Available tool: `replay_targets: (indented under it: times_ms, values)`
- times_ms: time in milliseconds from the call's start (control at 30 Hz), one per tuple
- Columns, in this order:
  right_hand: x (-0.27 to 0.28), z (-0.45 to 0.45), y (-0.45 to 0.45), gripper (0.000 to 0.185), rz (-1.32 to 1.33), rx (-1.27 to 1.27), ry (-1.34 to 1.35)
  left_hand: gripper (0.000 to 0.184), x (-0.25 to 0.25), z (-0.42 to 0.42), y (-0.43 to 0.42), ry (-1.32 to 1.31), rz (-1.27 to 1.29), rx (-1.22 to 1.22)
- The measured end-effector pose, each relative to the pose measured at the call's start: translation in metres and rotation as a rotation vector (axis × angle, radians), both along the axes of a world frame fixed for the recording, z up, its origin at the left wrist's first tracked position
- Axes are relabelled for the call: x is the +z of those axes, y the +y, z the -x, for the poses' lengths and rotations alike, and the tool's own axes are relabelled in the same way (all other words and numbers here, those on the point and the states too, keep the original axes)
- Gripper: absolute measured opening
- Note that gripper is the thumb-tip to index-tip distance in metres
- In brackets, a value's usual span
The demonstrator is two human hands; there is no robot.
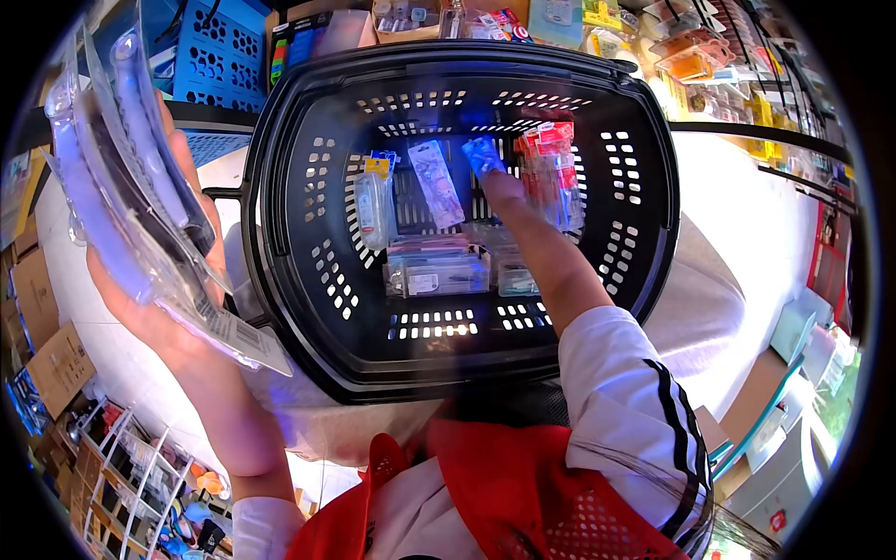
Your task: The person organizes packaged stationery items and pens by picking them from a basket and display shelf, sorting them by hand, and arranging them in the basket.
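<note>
My left hand (154, 317) is raised at the left, outside the basket, with its fingers behind a stack of clear plastic packs (140, 187). Long curved pieces, pale purple and black, show through the plastic; their exact kind is unclear. Inside the black shopping basket (439, 362), my right hand (504, 189) has its fingers closed on a small blue packet (482, 156). Just left of that hand lies a long clear packet (436, 185). Red-topped packs (553, 177) stand at its right, and clear boxes (437, 277) sit on the near side.
Shelves with packaged goods (691, 56) line the far side. A blue perforated basket (219, 58) is at the upper left. A white wire rack (131, 476) and cardboard boxes (61, 369) stand at the lower left. The basket's handle folds along its rim.
</note>
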State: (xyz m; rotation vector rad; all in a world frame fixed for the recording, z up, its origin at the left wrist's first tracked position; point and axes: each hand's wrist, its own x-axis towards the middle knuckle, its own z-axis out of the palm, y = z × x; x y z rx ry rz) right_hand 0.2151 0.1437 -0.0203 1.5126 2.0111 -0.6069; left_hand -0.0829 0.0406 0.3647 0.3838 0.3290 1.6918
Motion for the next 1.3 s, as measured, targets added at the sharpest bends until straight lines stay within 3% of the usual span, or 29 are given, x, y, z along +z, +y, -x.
replay_targets:
  times_ms: [233, 367, 567, 767, 867, 933, 1000, 1167, 1300]
  values:
    - [0.013, -0.004, -0.007, 0.023, -0.095, -0.123, 0.082, 0.047, 0.002, -0.001, -0.004, 0.044, 0.068, 0.029]
    - [-0.024, -0.020, 0.010, 0.021, -0.021, 0.051, 0.034, 0.048, 0.003, 0.000, -0.003, 0.018, 0.105, 0.011]
    - [-0.034, -0.020, 0.022, 0.022, 0.034, 0.173, -0.005, 0.048, 0.001, -0.002, 0.001, 0.009, 0.116, 0.026]
    - [0.008, 0.009, 0.019, 0.020, -0.047, -0.018, -0.160, 0.048, 0.005, -0.008, -0.001, 0.053, 0.136, 0.087]
    - [0.038, 0.045, 0.007, 0.023, 0.046, 0.232, -0.015, 0.048, 0.005, -0.008, -0.004, 0.058, 0.130, 0.127]
    - [0.007, 0.059, -0.019, 0.026, 0.146, 0.137, 0.189, 0.048, 0.006, -0.009, -0.002, 0.042, 0.146, 0.145]
    - [0.020, 0.080, -0.038, 0.028, 0.146, 0.019, 0.126, 0.047, 0.006, -0.008, 0.001, 0.017, 0.162, 0.125]
    - [-0.022, 0.086, -0.059, 0.024, 0.121, 0.119, 0.171, 0.047, -0.005, -0.001, -0.004, 0.037, 0.078, 0.095]
    - [0.018, 0.078, -0.036, 0.024, 0.100, 0.104, 0.091, 0.046, -0.007, 0.002, -0.005, -0.023, -0.012, -0.037]
